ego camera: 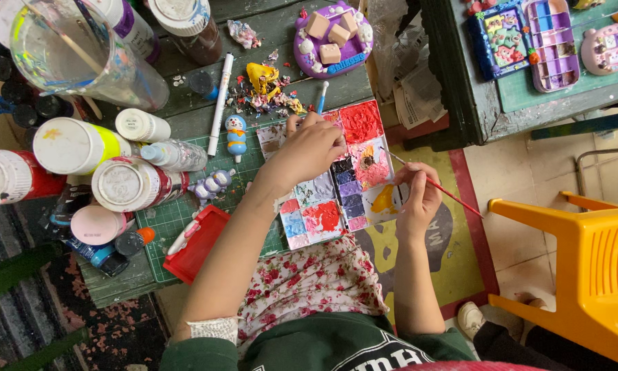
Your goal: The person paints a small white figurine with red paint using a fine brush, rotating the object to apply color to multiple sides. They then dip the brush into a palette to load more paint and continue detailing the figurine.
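Left hand [311,148] grips paint palette's [336,175] top edge, right hand [419,196] pinches red paintbrush [438,187], bristles over palette's right side.

Bare-armed person wears a dark green top with white lettering, sleeves pushed up.

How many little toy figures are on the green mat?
2. A blue and white figure stands beside the white pen. A purple and white one lies by the bottles, above the red tray. Others may hide behind the left hand.
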The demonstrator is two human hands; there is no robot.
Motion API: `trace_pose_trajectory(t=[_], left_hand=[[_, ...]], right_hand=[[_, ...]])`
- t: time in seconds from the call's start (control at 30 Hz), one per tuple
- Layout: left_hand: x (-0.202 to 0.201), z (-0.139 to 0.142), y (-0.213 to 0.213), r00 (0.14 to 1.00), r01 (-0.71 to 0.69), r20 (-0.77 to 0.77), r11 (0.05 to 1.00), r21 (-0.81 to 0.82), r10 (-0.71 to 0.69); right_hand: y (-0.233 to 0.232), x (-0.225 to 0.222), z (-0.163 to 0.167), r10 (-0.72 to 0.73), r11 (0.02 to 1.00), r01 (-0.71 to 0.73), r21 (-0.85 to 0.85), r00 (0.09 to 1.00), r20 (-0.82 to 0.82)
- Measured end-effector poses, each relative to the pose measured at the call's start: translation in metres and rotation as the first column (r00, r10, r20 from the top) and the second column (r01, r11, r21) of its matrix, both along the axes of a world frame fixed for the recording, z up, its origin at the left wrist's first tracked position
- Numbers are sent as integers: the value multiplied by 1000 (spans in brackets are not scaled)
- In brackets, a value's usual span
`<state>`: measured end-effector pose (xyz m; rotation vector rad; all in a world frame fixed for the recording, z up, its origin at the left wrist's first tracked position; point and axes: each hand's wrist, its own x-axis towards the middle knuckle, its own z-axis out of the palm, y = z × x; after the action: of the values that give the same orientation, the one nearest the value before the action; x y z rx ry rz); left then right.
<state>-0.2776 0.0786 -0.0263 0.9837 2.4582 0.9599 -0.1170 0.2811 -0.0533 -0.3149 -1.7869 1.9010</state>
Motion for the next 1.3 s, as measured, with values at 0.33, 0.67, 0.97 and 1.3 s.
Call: trace_pose_trajectory(t=[0.33, 0.67, 0.97, 1.3], left_hand=[[16, 31, -17, 928, -85, -357, 994, 74, 106], [1, 48, -40, 893, -232, -368, 965, 119, 260], [-26, 33, -30, 768, -340, -558, 939, 62, 314], [-35, 17, -35, 820, -383, -420, 918, 105, 390]], right_hand=[[0, 0, -2, -10, 1000, 9, 28, 1000, 12], [3, -2, -12, -4, 1000, 4, -3, 1000, -10], [0, -1, -3, -7, 1000, 7, 15, 999, -31], [3, -12, 18, 45, 977, -44, 208, 999, -1]])
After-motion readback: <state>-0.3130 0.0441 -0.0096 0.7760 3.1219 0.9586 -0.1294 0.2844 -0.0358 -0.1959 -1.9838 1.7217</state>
